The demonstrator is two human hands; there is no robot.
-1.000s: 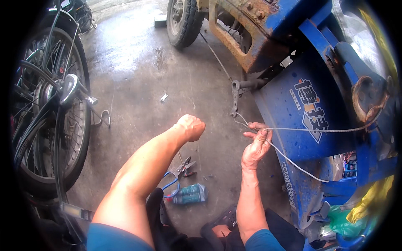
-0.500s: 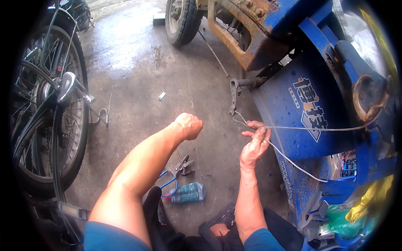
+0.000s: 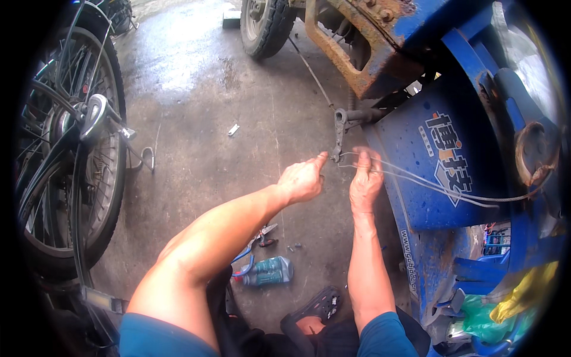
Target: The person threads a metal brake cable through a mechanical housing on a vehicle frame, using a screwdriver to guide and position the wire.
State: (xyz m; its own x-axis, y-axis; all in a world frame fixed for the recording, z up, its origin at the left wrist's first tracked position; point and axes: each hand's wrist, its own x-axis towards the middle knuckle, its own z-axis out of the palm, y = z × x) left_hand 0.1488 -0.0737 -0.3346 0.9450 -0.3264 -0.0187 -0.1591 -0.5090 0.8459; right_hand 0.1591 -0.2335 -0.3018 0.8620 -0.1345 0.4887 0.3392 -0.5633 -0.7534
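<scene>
A thin steel cable (image 3: pixel 416 177) loops at the lower end of a rusty lever arm (image 3: pixel 339 135) under the blue vehicle. My right hand (image 3: pixel 364 184) is just right of that lever, its slightly blurred fingers closed on the cable's two strands. One strand runs on to the rusty bracket at right; the other ends loose over the blue panel. My left hand (image 3: pixel 302 180) is left of the lever's lower end, its index fingertip close to or touching it. The other fingers are curled in, and what they may hold is hidden.
The blue vehicle panel (image 3: pixel 428 143) and a rusty frame (image 3: pixel 357 65) stand at right, with a tire (image 3: pixel 267 30) beyond. A bicycle wheel (image 3: pixel 65 154) stands at left. On the floor lie a teal-labelled bottle (image 3: pixel 269 271), blue-handled cutters (image 3: pixel 244 262) and a small white piece (image 3: pixel 234 129).
My left hand has moved right and slightly up to the lever's lower end. My right hand has risen a little along the cable, whose loose strand now lies closer to the other.
</scene>
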